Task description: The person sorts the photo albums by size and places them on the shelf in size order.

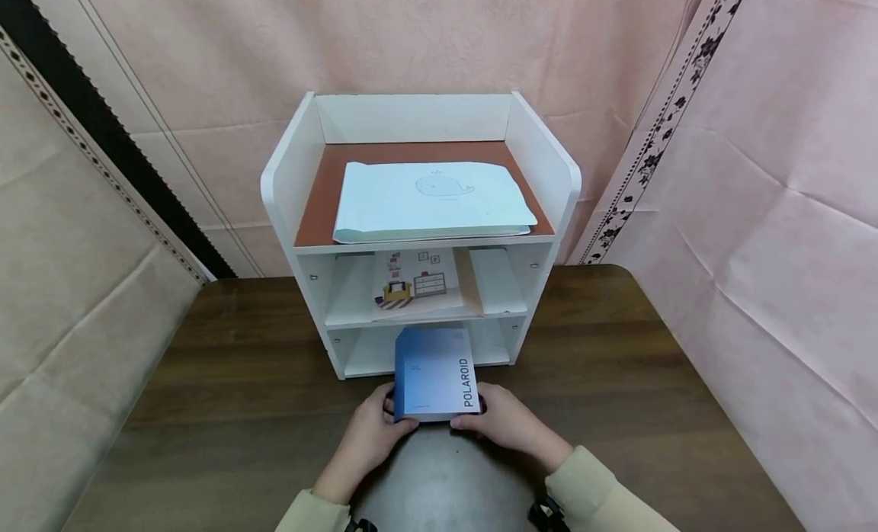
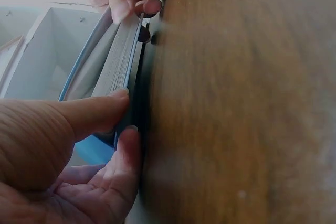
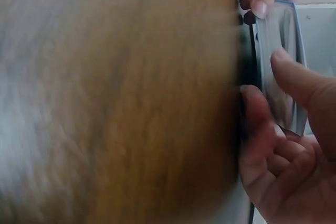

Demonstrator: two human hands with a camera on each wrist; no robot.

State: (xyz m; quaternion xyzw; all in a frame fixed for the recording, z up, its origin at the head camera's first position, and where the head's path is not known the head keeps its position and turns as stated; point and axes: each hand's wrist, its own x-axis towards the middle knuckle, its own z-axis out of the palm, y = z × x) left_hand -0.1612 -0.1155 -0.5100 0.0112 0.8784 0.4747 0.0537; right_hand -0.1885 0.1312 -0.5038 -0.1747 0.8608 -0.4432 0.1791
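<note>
A thick blue book (image 1: 437,372) with POLAROID printed on its cover lies between both hands, its far end at the opening of the lowest shelf. My left hand (image 1: 373,425) grips its near left corner, thumb on the near edge and fingers at the side and below. At the near right corner my right hand (image 1: 504,418) holds it the same way. In the left wrist view the page edges (image 2: 116,59) show between the covers, with the left thumb across them. The right wrist view has the right thumb against the pages (image 3: 270,40) and the fingers curled under the lower cover.
A white shelf unit (image 1: 418,113) stands at the back of the wooden table (image 1: 226,410). Its brown top board carries pale papers with a whale drawing (image 1: 439,200). On the middle shelf lies an illustrated booklet (image 1: 418,284). Pink curtains (image 1: 768,212) hang around the table.
</note>
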